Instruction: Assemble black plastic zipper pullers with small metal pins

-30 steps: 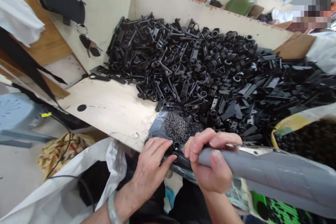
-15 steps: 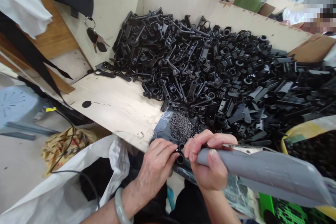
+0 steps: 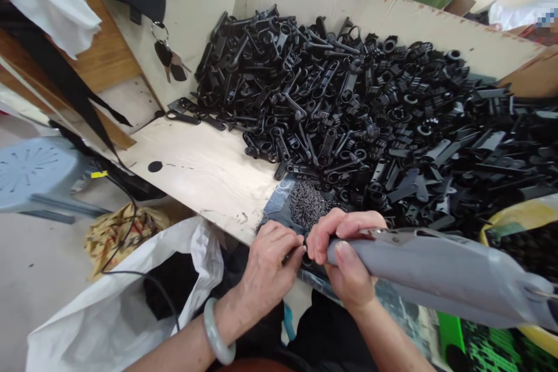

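Nearest you, at the near edge of the worktop (image 3: 209, 174), your 2 hands almost meet. Your left hand (image 3: 272, 261) pinches a small dark piece (image 3: 304, 243), mostly hidden by its fingertips. Your right hand (image 3: 349, 261) wraps round 1 end of a grey tool (image 3: 427, 264), which slants off to the right. Just beyond your fingers, by that same edge, sits a heap of tiny dark bits (image 3: 310, 203). Farther back, black parts (image 3: 322, 99) pile up toward the far edge.
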Available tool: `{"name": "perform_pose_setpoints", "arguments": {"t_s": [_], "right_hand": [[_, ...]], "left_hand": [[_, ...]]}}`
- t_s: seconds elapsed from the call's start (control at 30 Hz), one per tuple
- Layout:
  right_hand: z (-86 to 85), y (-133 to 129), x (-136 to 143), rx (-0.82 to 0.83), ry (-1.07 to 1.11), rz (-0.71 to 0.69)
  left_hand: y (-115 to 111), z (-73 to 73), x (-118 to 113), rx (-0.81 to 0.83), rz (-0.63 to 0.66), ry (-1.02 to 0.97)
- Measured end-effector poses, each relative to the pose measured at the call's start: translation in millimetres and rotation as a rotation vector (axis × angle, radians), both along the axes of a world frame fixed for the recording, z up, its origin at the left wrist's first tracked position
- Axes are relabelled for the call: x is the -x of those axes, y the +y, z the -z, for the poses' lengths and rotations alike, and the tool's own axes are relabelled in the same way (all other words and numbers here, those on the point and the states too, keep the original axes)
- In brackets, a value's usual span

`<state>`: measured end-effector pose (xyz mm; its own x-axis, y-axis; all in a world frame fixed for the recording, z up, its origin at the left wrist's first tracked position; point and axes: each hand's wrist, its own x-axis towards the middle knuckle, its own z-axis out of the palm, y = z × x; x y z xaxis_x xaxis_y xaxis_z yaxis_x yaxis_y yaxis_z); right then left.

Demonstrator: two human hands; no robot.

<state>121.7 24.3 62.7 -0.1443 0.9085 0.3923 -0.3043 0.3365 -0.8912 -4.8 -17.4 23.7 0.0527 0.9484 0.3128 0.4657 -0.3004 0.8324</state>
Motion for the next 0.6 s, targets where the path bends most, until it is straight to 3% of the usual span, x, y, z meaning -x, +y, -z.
{"name": "perform_pose_setpoints", "arguments": {"t_s": [0.6], "right_hand": [[-1.8,7.1,5.9,-0.035,-0.056,-0.081]], "left_hand": [[-1.1,3.1,-0.4,0.01,-0.042,0.008]]}}
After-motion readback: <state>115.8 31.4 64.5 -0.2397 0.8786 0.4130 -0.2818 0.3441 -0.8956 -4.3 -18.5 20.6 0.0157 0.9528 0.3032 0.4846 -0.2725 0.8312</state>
